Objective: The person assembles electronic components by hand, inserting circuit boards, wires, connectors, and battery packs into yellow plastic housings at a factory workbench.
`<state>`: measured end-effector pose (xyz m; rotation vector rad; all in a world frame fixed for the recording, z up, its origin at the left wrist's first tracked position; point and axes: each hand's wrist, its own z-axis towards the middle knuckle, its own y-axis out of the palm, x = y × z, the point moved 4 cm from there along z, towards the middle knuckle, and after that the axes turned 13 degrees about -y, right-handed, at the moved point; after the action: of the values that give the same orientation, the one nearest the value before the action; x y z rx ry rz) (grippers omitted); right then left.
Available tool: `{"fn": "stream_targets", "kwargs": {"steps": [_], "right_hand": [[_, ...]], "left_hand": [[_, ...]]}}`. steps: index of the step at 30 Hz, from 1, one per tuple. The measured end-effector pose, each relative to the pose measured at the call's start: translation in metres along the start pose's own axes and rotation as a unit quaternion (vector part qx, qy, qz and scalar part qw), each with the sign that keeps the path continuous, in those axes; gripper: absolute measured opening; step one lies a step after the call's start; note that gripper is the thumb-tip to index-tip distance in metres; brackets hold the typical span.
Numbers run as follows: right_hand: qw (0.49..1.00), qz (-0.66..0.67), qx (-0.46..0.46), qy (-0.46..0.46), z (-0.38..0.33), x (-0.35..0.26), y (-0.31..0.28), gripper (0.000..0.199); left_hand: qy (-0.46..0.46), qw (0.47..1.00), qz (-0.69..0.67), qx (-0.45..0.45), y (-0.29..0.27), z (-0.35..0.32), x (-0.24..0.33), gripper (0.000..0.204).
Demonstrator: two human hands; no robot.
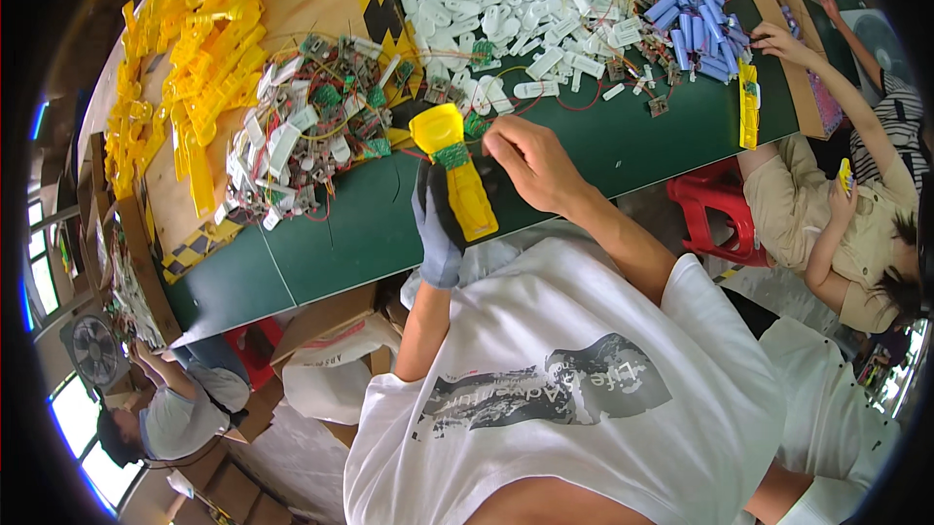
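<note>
My left hand (437, 225), in a grey and black glove, is closed round a long yellow plastic housing (474, 202) with a wide upper end. A small green circuit board (450, 156) with red wires lies across the housing's narrow middle. Just right of the board is my bare right hand (533, 163), fingers curled in a pinch; whatever they grip is too small or hidden. To the left of the housing sits a tangled heap of wired circuit boards and white plastic parts (302, 131).
Yellow housings (209, 68) pile up at the far left. Clear plastic pieces (506, 0) cover the back of the green table (603, 150), beside blue cylindrical cells (693, 19). On the right, a person's hand (783, 43) reaches near a yellow housing (748, 107) and a cardboard box (778, 19).
</note>
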<state>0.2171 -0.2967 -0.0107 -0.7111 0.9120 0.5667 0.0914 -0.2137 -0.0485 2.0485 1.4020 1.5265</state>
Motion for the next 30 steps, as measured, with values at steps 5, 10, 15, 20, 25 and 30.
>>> {"fn": "stream_targets", "kwargs": {"steps": [5, 10, 15, 20, 25, 30], "right_hand": [[0.967, -0.237, 0.095, 0.015, 0.014, 0.006, -0.077, 0.010], [0.955, -0.291, 0.054, 0.010, 0.051, 0.033, -0.126, 0.013], [0.931, -0.315, -0.171, -0.076, 0.089, 0.041, -0.102, 0.018], [0.901, -0.338, -0.251, -0.106, 0.101, 0.054, -0.076, 0.014], [0.920, -0.310, -0.234, -0.049, 0.100, 0.047, -0.079, 0.017], [0.921, -0.339, -0.176, -0.073, 0.110, 0.054, -0.074, 0.020]], "left_hand": [[0.056, 0.993, 0.063, 0.077, 0.008, -0.005, 0.010, 0.045], [0.085, 0.992, 0.094, 0.027, 0.014, -0.004, 0.017, 0.051], [0.096, 0.988, 0.112, 0.049, 0.013, 0.003, 0.013, 0.042], [0.101, 0.985, 0.098, 0.097, 0.016, 0.004, 0.017, 0.030], [0.111, 0.989, 0.058, 0.076, 0.011, 0.007, 0.012, 0.027], [0.091, 0.992, 0.041, 0.081, 0.008, 0.008, 0.007, 0.028]]}}
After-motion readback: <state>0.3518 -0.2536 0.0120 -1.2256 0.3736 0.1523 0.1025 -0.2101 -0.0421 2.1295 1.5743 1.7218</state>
